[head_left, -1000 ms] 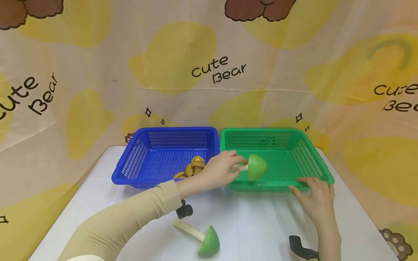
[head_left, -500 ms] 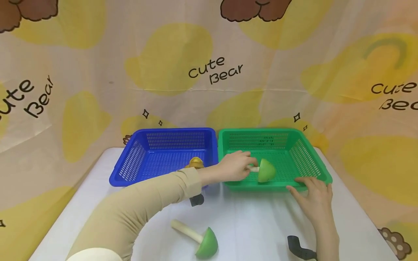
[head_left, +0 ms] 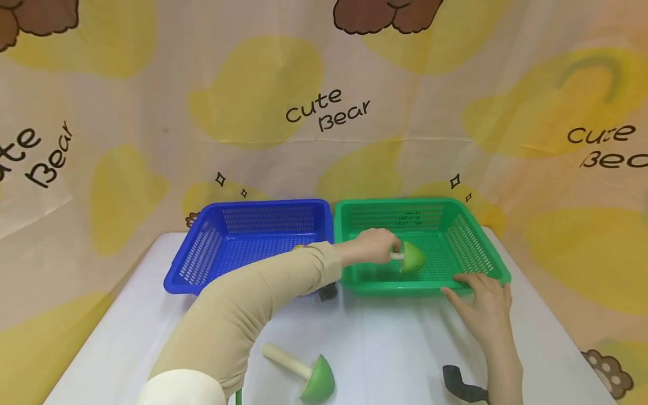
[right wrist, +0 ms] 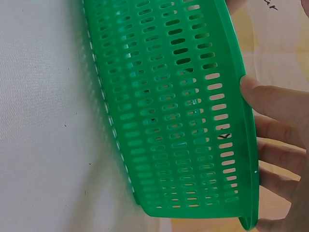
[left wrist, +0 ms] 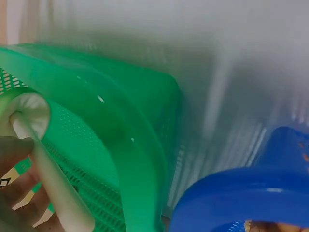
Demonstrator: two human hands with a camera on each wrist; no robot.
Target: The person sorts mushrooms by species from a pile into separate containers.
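Observation:
My left hand (head_left: 376, 246) holds a toy mushroom (head_left: 413, 257) with a green cap by its pale stem, over the inside of the green basket (head_left: 400, 287). In the left wrist view, thumb and fingers are around the mushroom stem (left wrist: 63, 193), and the cap points away from the palm. At the basket's front right corner, my right hand (head_left: 483, 309) grips the rim. The right wrist view has the thumb on the outer side of the green basket (right wrist: 159, 106) and the fingers behind the rim. A second green-capped mushroom (head_left: 319, 379) lies on the table near the front.
A blue basket (head_left: 275, 204) stands left of the green one, close beside it. My left sleeve (head_left: 263, 292) hides most of its brownish contents (left wrist: 270, 226). White cloth (head_left: 395, 349) covers the table, and a patterned curtain (head_left: 243, 84) hangs behind the baskets.
My left hand has carried the mushroom rightward, farther over the green basket. The sleeve now covers more of the blue basket. My right hand stays on the rim.

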